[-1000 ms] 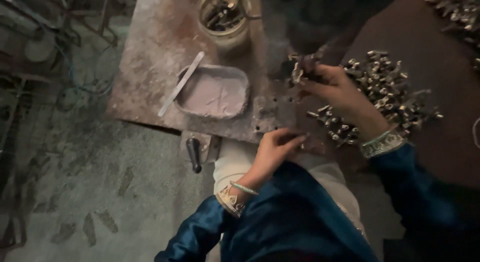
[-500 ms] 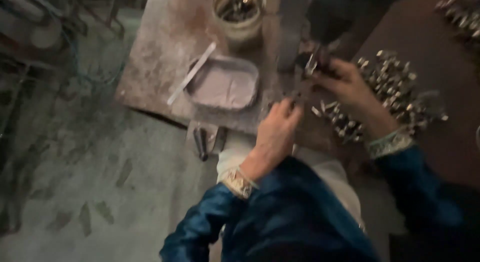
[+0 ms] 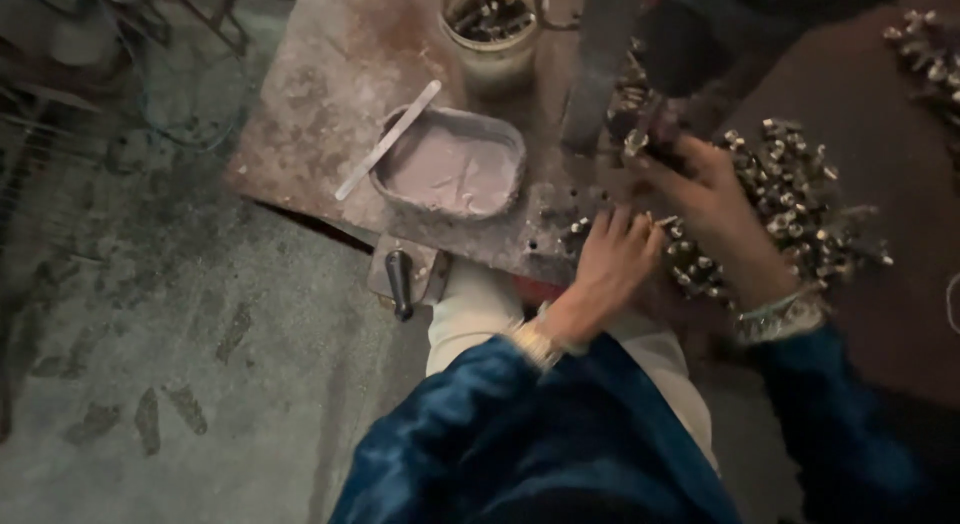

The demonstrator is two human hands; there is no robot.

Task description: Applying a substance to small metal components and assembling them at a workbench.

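Observation:
My left hand (image 3: 612, 262) rests at the near edge of a rusty metal table (image 3: 330, 94), its fingertips pinching a small thin piece among tiny metal parts. My right hand (image 3: 706, 192) is raised beside it and grips a small shiny metal fitting (image 3: 636, 136) between its fingertips. A heap of several similar metal fittings (image 3: 800, 209) lies just right of that hand on a dark brown surface. Both sleeves are blue with patterned cuffs.
A shallow grey tray of pale paste (image 3: 452, 167) sits mid-table with a flat strip (image 3: 388, 140) leaning on its rim. A jar of metal pieces (image 3: 492, 26) stands behind it. A dark upright bar (image 3: 597, 64) rises beside my right hand. A small lever (image 3: 400, 282) hangs at the table's edge.
My left hand moved up from the table's edge toward the right hand. The right hand lifted a fitting off the heap. The view has drawn closer.

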